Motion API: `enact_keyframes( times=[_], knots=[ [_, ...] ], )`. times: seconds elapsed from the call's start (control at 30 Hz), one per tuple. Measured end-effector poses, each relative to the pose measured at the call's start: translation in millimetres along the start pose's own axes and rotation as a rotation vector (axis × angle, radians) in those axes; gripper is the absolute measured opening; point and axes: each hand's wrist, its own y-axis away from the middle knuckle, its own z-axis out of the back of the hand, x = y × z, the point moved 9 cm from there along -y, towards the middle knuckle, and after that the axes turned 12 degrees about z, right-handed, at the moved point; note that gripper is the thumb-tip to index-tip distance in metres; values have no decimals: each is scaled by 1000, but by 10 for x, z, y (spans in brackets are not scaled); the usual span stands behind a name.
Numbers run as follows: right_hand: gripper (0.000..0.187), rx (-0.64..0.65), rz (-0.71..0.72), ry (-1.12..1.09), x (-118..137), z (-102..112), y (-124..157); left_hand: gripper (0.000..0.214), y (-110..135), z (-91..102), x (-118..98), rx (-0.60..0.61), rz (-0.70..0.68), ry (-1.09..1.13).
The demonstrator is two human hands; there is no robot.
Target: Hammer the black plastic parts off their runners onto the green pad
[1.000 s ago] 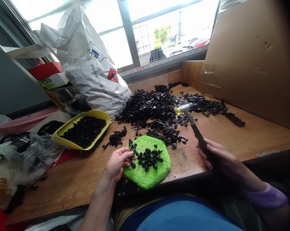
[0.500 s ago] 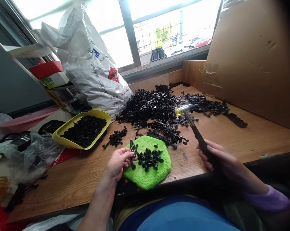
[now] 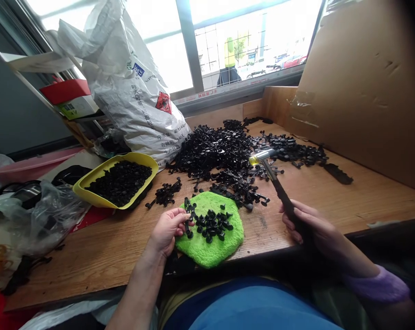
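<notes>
My left hand (image 3: 171, 229) pinches a narrow black plastic part (image 3: 187, 219) with round knobs, over the left side of a green plush pad (image 3: 207, 256). Several small black plastic pieces (image 3: 212, 224) with round heads lie loose in the middle of that pad. In my right hand (image 3: 310, 222) is the dark handle of a small hammer (image 3: 261, 156), fingers wrapped round it. Its silver head has a yellow face on the left and is held up over the table, to the right of the pad. My palm hides the lower end of the handle.
A big heap of black plastic parts (image 3: 217, 149) covers the back of the wooden table (image 3: 100, 256). To the left stands a yellow tub (image 3: 148, 183) of black pieces. Behind it leans a white sack (image 3: 138, 110); a cardboard sheet (image 3: 362, 101) rises at right.
The view has shifted very slightly. Both hands keep nearly the same places, the left still on the black part and the right still on the hammer.
</notes>
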Motion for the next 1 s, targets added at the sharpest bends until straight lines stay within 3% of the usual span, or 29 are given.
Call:
enact_keyframes(
  times=[0.23,0.33,0.43,0.53,0.63,0.8,1.0],
  knots=[
    [25,44,70,182,89,-55,28,20,-3,-27,-8,0,-20,-50],
    [24,217,151,450,233,-237,46,20,4,-33,-6,3,-25,-56],
    [21,426,292,718,374,-556,74,20,12,-15,-17,-15,-56,-43],
    [21,543,373,928,391,-817,81,17,17,-11,-18,-27,-75,-39],
    [24,579,378,1132,351,-924,51,15,26,-24,-29,-27,-92,-45],
    [22,492,443,1071,474,-928,9,22,40,-27,-32,-20,-90,-1],
    [26,583,356,1242,325,-931,10,20,43,-21,-43,-30,-95,-18]
  ],
)
